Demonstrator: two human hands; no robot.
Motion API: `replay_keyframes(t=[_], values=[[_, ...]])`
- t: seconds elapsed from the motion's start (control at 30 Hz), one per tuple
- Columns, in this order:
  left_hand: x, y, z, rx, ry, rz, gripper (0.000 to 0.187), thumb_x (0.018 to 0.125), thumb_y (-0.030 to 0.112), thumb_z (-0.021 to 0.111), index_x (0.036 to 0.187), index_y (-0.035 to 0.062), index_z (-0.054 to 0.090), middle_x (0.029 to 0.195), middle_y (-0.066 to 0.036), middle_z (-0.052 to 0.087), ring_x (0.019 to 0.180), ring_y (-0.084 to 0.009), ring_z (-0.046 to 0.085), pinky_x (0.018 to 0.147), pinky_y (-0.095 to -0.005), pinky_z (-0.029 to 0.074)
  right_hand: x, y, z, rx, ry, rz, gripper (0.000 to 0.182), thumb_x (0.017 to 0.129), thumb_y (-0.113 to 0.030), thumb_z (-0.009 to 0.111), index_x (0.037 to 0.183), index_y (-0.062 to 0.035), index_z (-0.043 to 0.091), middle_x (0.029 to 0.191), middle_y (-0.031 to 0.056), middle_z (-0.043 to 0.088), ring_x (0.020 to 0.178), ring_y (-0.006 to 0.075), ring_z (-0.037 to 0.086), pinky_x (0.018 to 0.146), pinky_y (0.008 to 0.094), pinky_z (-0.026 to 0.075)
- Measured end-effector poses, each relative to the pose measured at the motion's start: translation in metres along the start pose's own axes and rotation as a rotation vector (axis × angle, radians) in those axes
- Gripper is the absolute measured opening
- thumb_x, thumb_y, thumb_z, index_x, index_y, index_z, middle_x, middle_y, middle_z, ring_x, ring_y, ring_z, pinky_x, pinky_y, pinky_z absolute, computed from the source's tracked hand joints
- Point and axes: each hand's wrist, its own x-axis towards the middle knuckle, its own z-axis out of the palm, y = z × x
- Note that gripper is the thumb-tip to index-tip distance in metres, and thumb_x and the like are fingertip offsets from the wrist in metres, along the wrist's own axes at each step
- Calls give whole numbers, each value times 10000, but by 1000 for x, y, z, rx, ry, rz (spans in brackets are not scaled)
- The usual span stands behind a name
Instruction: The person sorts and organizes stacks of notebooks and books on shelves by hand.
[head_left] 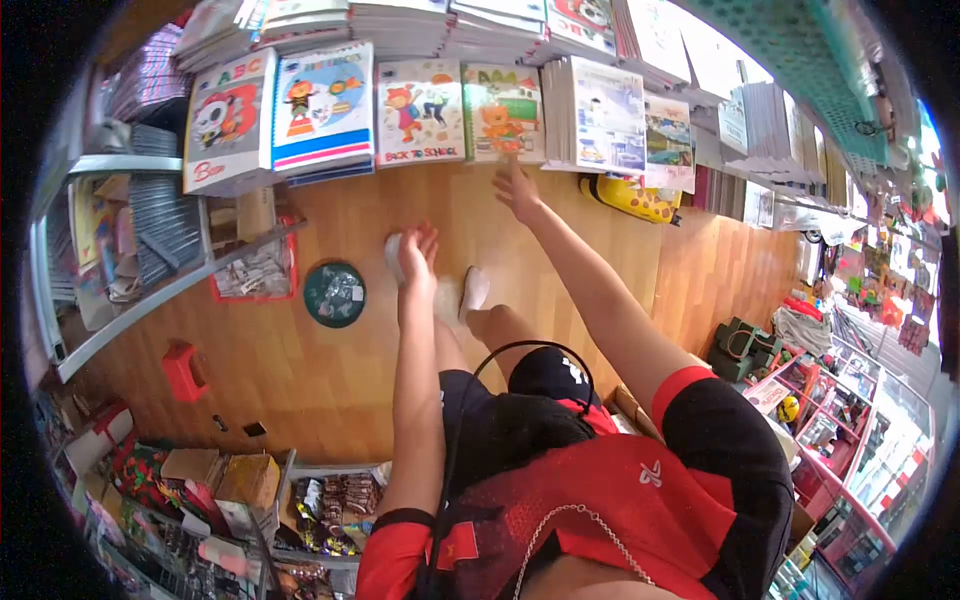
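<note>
Stacks of notebooks line the shelf at the top. My right hand point(517, 192) reaches up to the lower edge of a notebook with an orange cartoon animal point(503, 112); its fingers are spread and it holds nothing. Whether the fingertips touch the cover I cannot tell. To its left lies a "Back to School" notebook point(420, 110). My left hand point(420, 250) is raised above the wooden floor, lower than the shelf, with its fingers apart and nothing in it. An ABC notebook point(228, 120) and a blue-edged notebook point(322, 105) lie farther left.
A round green bin point(335, 293) and a red stool-like object point(184, 372) are on the floor at the left. A yellow spotted item point(635, 198) lies below the shelf. Glass display cases point(870, 420) stand at the right, and boxes point(247, 480) at the lower left.
</note>
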Motion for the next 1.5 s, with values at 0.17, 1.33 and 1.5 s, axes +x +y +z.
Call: replay_keyframes(t=[0.17, 1.33, 1.5], values=[[-35, -68, -3, 105, -82, -93, 366, 930, 237, 428, 1268, 98, 449, 1159, -62, 572, 1084, -188, 541, 939, -342, 382, 73, 1, 23, 405, 120, 131, 567, 858, -485, 562, 1275, -130, 418, 1250, 113, 478, 1098, 276, 493, 915, 538, 403], [-20, -32, 30, 327, -186, -201, 271, 923, 241, 418, 1143, 137, 536, 1061, -36, 616, 962, -145, 575, 864, -295, 403, -41, -87, -88, 1017, -154, -296, 956, 740, -834, 174, 1437, -181, 220, 1487, 120, 197, 1356, 373, 185, 1013, 690, 124], [-17, -33, 40, 408, -225, -201, 301, 916, 276, 440, 1170, 134, 520, 1094, -34, 597, 985, -147, 558, 879, -305, 388, -43, -75, -97, 1024, -118, -256, 950, 779, -792, 263, 1451, -141, 97, 1486, 181, 123, 1361, 385, 156, 1008, 699, 108]])
